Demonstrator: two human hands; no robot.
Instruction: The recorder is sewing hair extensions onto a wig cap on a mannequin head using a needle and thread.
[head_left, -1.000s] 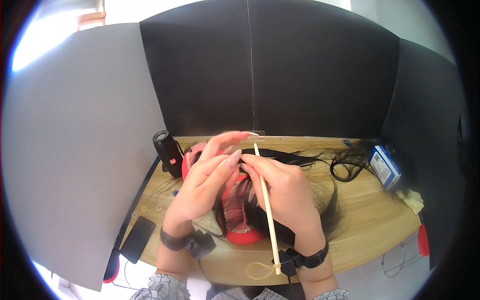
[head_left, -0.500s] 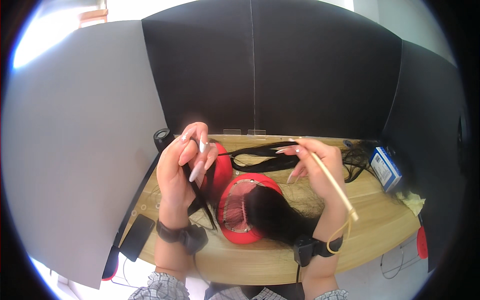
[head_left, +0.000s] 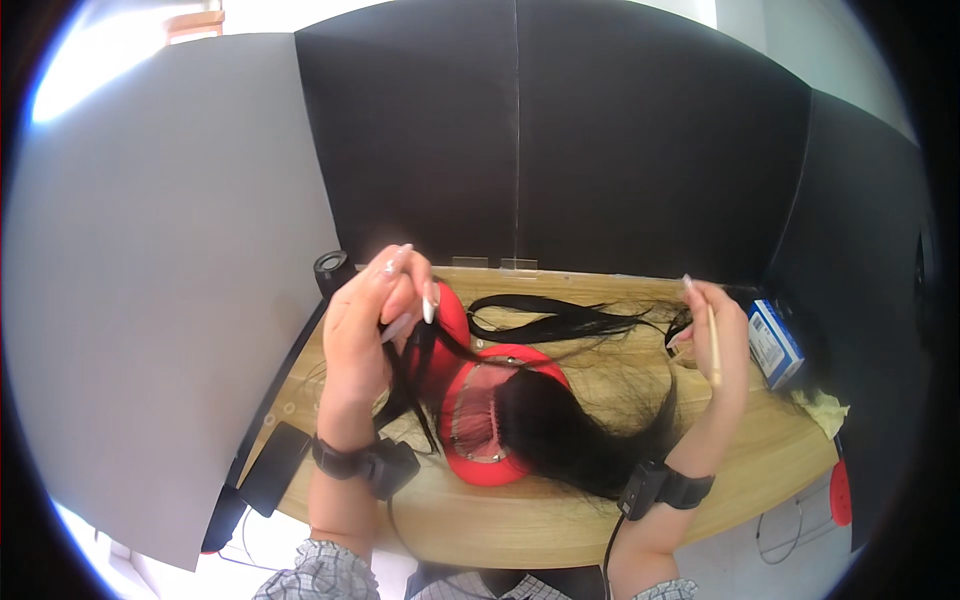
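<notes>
My left hand (head_left: 375, 315) is closed around a lock of black hair (head_left: 405, 385), whose ends hang below the fingers. My right hand (head_left: 722, 325) is raised at the right, fingers bent round a thin pale stick (head_left: 714, 350); the stick's tip cannot be made out. Dark hair shows beside its fingers, and fine strands stretch between the two hands. Below them sits a red rounded form (head_left: 548, 362) with a pinkish net cap (head_left: 480, 415) pinned over it. A thick bundle of black hair (head_left: 560, 430) spreads from the cap toward my right wrist.
Behind lies another hank of black hair (head_left: 540, 318) on the wooden table (head_left: 480, 525). A second red form (head_left: 455, 320) stands by my left hand. At the right are a blue-and-white box (head_left: 775, 343) and a crumpled yellowish piece (head_left: 825, 412). A dark flat object (head_left: 275, 470) lies left.
My right hand has moved right, away from my left hand, with the stick now more upright. Fine strands are drawn out between the hands. The left hand still grips its lock.
</notes>
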